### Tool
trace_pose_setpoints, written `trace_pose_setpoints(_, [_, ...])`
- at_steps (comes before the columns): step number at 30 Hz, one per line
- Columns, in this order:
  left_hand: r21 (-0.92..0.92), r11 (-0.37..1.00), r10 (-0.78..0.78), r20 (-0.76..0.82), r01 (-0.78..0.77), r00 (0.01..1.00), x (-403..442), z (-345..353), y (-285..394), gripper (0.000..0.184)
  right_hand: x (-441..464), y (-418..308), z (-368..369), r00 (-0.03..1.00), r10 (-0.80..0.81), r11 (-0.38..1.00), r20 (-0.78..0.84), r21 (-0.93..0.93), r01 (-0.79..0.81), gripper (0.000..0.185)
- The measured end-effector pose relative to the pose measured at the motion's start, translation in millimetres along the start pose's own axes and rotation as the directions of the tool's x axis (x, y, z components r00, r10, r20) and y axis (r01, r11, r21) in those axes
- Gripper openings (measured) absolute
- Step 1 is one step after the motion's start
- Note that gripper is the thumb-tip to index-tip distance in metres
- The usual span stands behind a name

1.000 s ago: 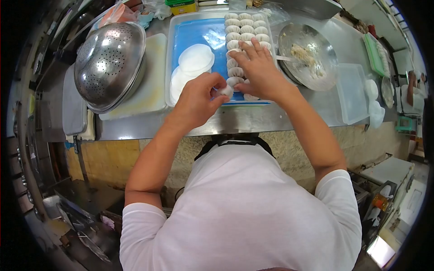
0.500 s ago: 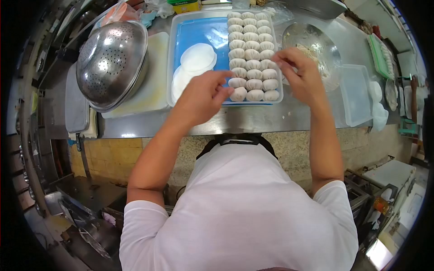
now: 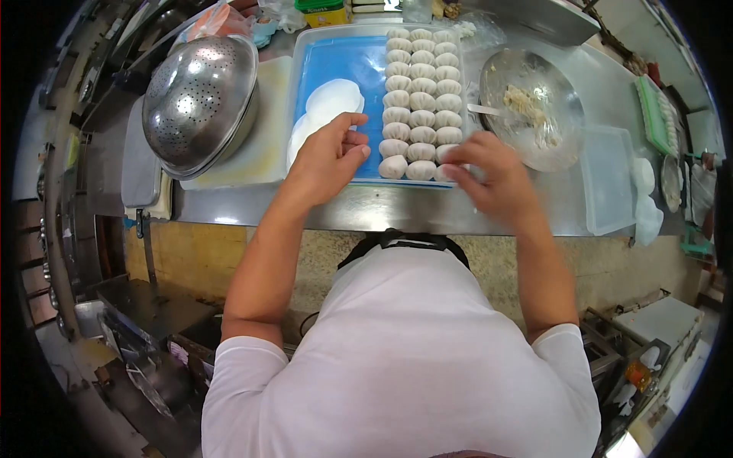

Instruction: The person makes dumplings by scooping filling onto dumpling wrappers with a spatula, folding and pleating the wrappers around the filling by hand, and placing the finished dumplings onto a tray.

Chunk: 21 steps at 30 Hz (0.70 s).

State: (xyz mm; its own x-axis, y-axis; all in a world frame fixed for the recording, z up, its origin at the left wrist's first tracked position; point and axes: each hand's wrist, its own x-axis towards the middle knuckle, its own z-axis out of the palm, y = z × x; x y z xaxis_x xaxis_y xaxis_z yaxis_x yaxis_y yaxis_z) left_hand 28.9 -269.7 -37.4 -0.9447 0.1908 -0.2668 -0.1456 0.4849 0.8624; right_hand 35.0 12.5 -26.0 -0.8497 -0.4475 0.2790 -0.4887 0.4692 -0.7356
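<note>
In the tray (image 3: 340,57) lie dumplings (image 3: 422,101) and wrappers (image 3: 334,99), left hand (image 3: 324,159) and right hand (image 3: 498,174) loosely open.

Working kitchen: steel counter (image 3: 366,208), perforated colander (image 3: 200,103), metal bowl (image 3: 561,137) of filling, tray (image 3: 328,57) with dumplings (image 3: 422,101).

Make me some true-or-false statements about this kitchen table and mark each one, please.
1. The dumplings stand in three columns in the tray. True.
2. The metal colander is right of the tray. False: the colander is on its left.
3. Round white sheets lie left of the dumplings. True.
4. The metal bowl is empty. False: the bowl holds a pale mixture.
5. The right hand is nearer the dumplings than the colander. True.
</note>
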Motion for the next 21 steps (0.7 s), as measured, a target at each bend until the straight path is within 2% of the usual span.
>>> trace_pose_setpoints(1, [-0.037, 0.999, -0.022, -0.020, 0.021, 1.000, -2, 3, 0, 0.044, 9, -5, 11, 0.995, -0.104, 0.994, -0.007, -0.048, 0.103, 0.011])
trace_pose_setpoints(2, [-0.034, 0.999, -0.028, -0.037, 0.027, 0.999, -1, 8, -1, 0.044, 17, -5, 21, 0.993, -0.117, 0.992, 0.000, -0.038, 0.117, 0.011])
trace_pose_setpoints(4, [-0.044, 0.999, 0.026, -0.032, -0.028, 0.999, -1, 24, 3, 0.045, 29, -2, 41, 0.963, -0.238, 0.948, 0.124, -0.188, 0.258, 0.012])
trace_pose_setpoints(5, [0.083, 0.996, 0.026, -0.041, -0.022, 0.999, -3, 29, 10, 0.045, 32, 3, 46, 0.956, -0.217, 0.940, 0.199, -0.222, 0.260, 0.012])
trace_pose_setpoints(6, [0.083, 0.997, 0.015, -0.069, -0.009, 0.998, -6, 25, 10, 0.045, 35, 3, 43, 0.947, -0.241, 0.936, 0.212, -0.207, 0.284, 0.012])
trace_pose_setpoints(8, [0.053, 0.991, 0.130, -0.108, -0.125, 0.986, -12, 14, 6, 0.045, 42, 0, 33, 0.970, -0.167, 0.979, 0.179, -0.086, 0.184, 0.010])
trace_pose_setpoints(9, [-0.115, 0.985, 0.109, -0.166, -0.129, 0.980, -16, 1, 3, 0.042, 48, -2, 28, 0.966, -0.178, 0.978, 0.190, -0.075, 0.195, 0.010])
trace_pose_setpoints(10, [-0.117, 0.985, 0.104, -0.176, -0.126, 0.979, -22, -13, -4, 0.042, 59, -4, 22, 0.976, -0.128, 0.989, 0.177, -0.055, 0.140, 0.010])
trace_pose_setpoints(12, [-0.346, 0.925, 0.033, -0.335, -0.156, 0.942, -30, -44, -15, 0.039, 84, -4, 24, 0.985, -0.083, 0.995, 0.153, -0.050, 0.092, 0.011])
trace_pose_setpoints(13, [-0.347, 0.923, 0.044, -0.334, -0.167, 0.942, -32, -56, -19, 0.039, 97, -4, 29, 0.979, -0.114, 0.993, 0.171, -0.011, 0.118, 0.011])
trace_pose_setpoints(15, [-0.332, 0.941, -0.085, -0.412, -0.063, 0.907, -35, -73, -28, 0.035, 124, -2, 50, 0.974, -0.135, 0.991, 0.182, 0.006, 0.137, 0.012])
trace_pose_setpoints(19, [-0.378, 0.913, -0.015, -0.404, -0.152, 0.915, -30, -84, -42, 0.032, 174, -5, 98, 0.943, -0.144, 0.983, 0.301, -0.063, 0.170, 0.012])
trace_pose_setpoints(21, [-0.408, 0.898, 0.002, -0.370, -0.165, 0.929, -29, -89, -49, 0.030, 187, -11, 112, 0.893, -0.021, 0.973, 0.450, -0.197, 0.122, 0.014])
